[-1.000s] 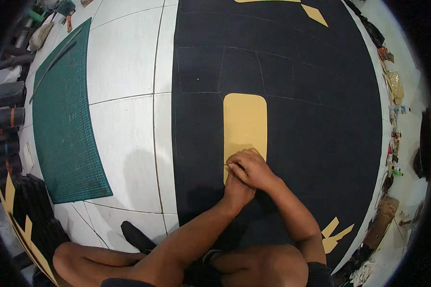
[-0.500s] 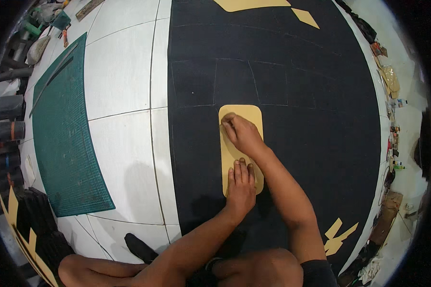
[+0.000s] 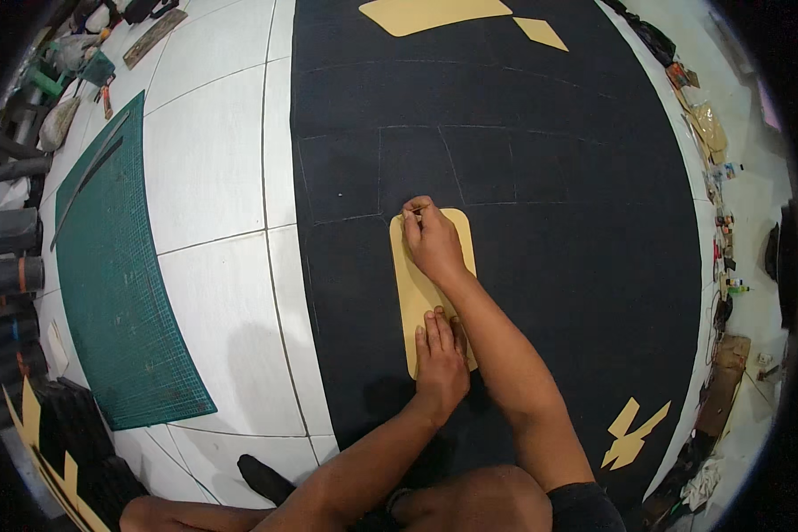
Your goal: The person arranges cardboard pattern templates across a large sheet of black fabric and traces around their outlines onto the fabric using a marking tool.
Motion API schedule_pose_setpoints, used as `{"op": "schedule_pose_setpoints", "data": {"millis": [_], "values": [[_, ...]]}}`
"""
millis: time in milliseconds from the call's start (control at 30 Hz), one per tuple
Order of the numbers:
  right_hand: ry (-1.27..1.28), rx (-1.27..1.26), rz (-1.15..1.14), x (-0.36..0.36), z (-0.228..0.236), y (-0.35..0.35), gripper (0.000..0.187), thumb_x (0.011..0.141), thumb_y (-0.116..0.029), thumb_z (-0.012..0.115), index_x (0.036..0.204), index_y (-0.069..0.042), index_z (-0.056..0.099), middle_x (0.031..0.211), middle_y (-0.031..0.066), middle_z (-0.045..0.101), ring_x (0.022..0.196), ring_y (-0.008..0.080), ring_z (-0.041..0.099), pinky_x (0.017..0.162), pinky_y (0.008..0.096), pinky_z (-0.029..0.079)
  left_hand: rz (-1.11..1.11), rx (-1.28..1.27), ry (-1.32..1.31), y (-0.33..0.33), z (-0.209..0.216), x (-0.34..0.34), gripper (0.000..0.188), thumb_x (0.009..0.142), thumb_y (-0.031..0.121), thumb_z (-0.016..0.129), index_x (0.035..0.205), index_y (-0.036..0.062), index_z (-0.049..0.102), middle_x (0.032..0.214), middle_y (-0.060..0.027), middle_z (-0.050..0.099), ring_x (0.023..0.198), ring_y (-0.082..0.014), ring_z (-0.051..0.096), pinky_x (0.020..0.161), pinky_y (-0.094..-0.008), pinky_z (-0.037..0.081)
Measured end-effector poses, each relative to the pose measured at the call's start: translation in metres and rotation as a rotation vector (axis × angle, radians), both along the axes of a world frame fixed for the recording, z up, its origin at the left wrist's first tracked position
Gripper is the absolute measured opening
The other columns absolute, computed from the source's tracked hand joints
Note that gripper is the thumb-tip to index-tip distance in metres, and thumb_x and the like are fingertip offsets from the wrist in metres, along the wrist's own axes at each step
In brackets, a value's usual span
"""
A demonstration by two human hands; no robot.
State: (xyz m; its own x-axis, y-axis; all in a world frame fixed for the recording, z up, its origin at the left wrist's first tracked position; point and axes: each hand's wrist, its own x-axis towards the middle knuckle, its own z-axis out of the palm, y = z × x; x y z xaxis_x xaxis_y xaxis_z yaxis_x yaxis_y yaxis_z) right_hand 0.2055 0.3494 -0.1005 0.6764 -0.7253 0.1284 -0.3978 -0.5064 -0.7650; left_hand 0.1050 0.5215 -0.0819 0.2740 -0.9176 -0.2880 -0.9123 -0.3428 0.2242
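Note:
A tan card template (image 3: 416, 295), long with rounded corners, lies on a wide sheet of black material (image 3: 585, 284). My left hand (image 3: 442, 362) presses flat on its near end, fingers stretched out. At the template's far edge, near its far left corner, my right hand (image 3: 433, 244) is closed in a pinch. Whatever sits between those fingertips is too small to name. Thin pale lines mark the black sheet just beyond the template.
More tan card pieces lie at the far edge (image 3: 434, 16) and near right (image 3: 628, 439) of the sheet. On the white tiles to the left is a green cutting mat (image 3: 124, 301) with a metal ruler (image 3: 87, 182). Dark rolls (image 3: 7, 277) line the left side; clutter lines the right.
My right hand has gone from the template's left edge to its far edge near the corner. My left hand stays pressed on the near end. The whole view has shifted slightly.

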Motion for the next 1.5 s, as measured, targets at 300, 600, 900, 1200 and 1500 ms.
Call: {"op": "schedule_pose_setpoints", "data": {"millis": [300,600,900,1200,1500], "values": [[0.011,-0.001,-0.096,-0.011,0.000,-0.010,0.018,0.101,-0.016,0.056,0.109,0.000,0.061,0.098,0.0210,0.072,0.091,0.0364,0.072,0.081,0.0428,0.056,-0.026,0.148,0.055,-0.007,0.004,0.001,0.068,0.101,0.029,0.047,0.157,-0.0036,0.028,0.162,-0.0326,0.022,0.153,-0.0459,0.020,0.124,-0.0555,0.018],[0.069,0.093,-0.268,-0.047,0.010,-0.035,0.018,0.100,-0.018,0.055,0.108,-0.003,0.061,0.099,0.0214,0.071,0.096,0.0417,0.069,0.083,0.0479,0.054,-0.010,0.149,0.115,-0.007,0.004,0.004,0.076,0.102,0.036,0.054,0.157,-0.0068,0.023,0.161,-0.0379,0.014,0.152,-0.0524,0.012,0.124,-0.0586,0.013],[0.094,-0.024,-0.300,-0.077,0.005,-0.043,0.017,0.099,-0.017,0.055,0.108,-0.003,0.060,0.102,0.0212,0.070,0.095,0.0424,0.068,0.082,0.0506,0.053,0.016,0.097,0.139,-0.010,0.012,0.005,0.078,0.097,0.032,0.061,0.158,-0.0028,0.027,0.159,-0.0366,0.022,0.151,-0.0513,0.020,0.122,-0.0593,0.021],[0.251,-0.182,-0.176,-0.128,0.011,0.001,0.015,0.097,-0.014,0.056,0.108,-0.006,0.061,0.101,0.0155,0.068,0.092,0.0369,0.069,0.078,0.0494,0.056,0.024,-0.019,0.214,-0.007,0.008,0.005,0.080,0.092,0.027,0.067,0.155,-0.0062,0.030,0.153,-0.0436,0.025,0.146,-0.0585,0.023,0.119,-0.0625,0.025],[0.230,-0.181,-0.105,-0.218,0.018,0.085,0.017,0.092,-0.006,0.062,0.109,-0.005,0.061,0.104,0.0122,0.068,0.092,0.0338,0.068,0.079,0.0461,0.056,-0.007,-0.066,0.113,-0.010,0.007,0.012,0.082,0.087,0.032,0.074,0.151,-0.0031,0.039,0.147,-0.0383,0.036,0.139,-0.0544,0.036,0.116,-0.0557,0.034]]}}
